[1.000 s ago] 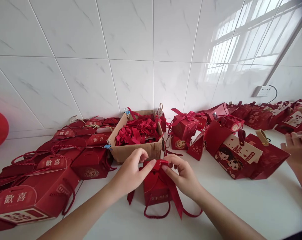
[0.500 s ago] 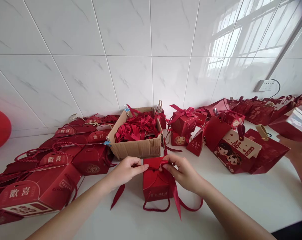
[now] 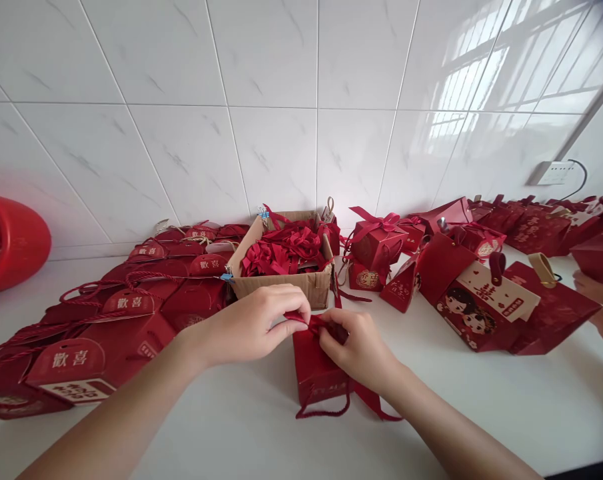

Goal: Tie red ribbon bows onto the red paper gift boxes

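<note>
A small red gift box (image 3: 321,373) stands on the white table in front of me, its rope handle hanging at the near side. Above its top, my left hand (image 3: 266,320) pinches a red ribbon (image 3: 374,402) at the left. Fingers of my right hand (image 3: 356,343) are closed on the same ribbon at the box's top right. Between the hands the ribbon bunches up, partly hidden by the fingers, and a length of it trails down the box's right side onto the table.
Behind the box is an open cardboard box (image 3: 286,287) of red ribbons. Red gift boxes (image 3: 136,327) crowd the left, beside a red bucket (image 3: 26,243). Gift bags (image 3: 481,300) stand right, where another person's hand (image 3: 594,293) shows at the edge.
The view has shifted left, showing more of the bucket. My left hand has lifted and turned over, pulling ribbon; its loose left end no longer hangs beside the box. My right hand stays at the knot.
</note>
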### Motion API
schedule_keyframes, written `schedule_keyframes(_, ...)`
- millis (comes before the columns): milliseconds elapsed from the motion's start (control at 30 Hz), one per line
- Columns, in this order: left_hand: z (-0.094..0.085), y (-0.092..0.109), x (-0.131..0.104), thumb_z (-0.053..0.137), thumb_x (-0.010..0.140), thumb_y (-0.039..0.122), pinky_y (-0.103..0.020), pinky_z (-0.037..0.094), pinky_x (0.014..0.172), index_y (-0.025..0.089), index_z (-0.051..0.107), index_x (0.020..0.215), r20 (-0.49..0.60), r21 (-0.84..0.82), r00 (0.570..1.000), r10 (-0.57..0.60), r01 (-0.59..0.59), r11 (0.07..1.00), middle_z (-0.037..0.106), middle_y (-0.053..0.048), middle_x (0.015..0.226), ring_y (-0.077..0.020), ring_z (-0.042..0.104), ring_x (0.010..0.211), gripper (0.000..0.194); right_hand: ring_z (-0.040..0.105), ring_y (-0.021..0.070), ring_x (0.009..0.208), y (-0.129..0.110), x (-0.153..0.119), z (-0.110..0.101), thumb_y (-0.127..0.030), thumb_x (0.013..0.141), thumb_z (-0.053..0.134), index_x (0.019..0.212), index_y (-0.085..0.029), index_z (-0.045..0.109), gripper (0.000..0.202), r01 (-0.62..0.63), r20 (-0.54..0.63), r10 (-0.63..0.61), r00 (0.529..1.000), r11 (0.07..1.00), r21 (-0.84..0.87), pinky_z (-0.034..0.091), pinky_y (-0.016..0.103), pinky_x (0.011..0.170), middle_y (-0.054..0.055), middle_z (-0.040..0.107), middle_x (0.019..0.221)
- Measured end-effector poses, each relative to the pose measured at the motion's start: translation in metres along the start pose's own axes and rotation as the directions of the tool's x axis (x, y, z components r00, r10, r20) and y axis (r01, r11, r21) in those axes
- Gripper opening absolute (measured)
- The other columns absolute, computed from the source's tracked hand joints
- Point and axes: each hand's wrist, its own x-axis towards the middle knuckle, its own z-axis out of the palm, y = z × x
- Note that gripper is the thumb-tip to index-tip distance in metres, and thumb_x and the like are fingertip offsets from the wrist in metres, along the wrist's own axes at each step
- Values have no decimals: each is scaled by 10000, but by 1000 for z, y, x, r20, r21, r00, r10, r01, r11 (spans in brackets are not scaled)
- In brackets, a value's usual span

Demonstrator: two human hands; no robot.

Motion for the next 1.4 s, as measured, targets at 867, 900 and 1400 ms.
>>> schedule_keyframes(867, 57, -38, -1, 633, 838, 241, -276, 434, 846, 183, 614, 751, -368, -148, 924, 107, -172, 974, 681, -3, 802, -125, 614, 815, 106, 384, 97, 582, 13, -4, 5, -420, 885, 522, 798, -189, 443, 259, -41, -9, 46, 999, 948, 315, 285, 231, 539, -37, 511, 634)
schedule_keyframes(900, 58, -37, -1, 614, 849, 232, -272, 440, 846, 182, 609, 768, -363, -166, 926, 100, -170, 971, 683, -6, 821, -126, 616, 833, 95, 393, 95, 568, 14, -4, 6, -414, 875, 546, 845, -200, 414, 253, -50, -32, 65, 997, 935, 352, 289, 228, 537, -46, 541, 635)
schedule_keyframes(1400, 71, -38, -3, 629, 788, 123, -252, 471, 772, 183, 601, 756, -362, -167, 931, 54, -122, 978, 681, -2, 806, -126, 612, 786, 73, 545, 136, 696, 10, -19, 3, -313, 798, 682, 915, -240, 742, 151, 61, -128, -54, 990, 997, 52, 448, 259, 624, 29, 628, 826)
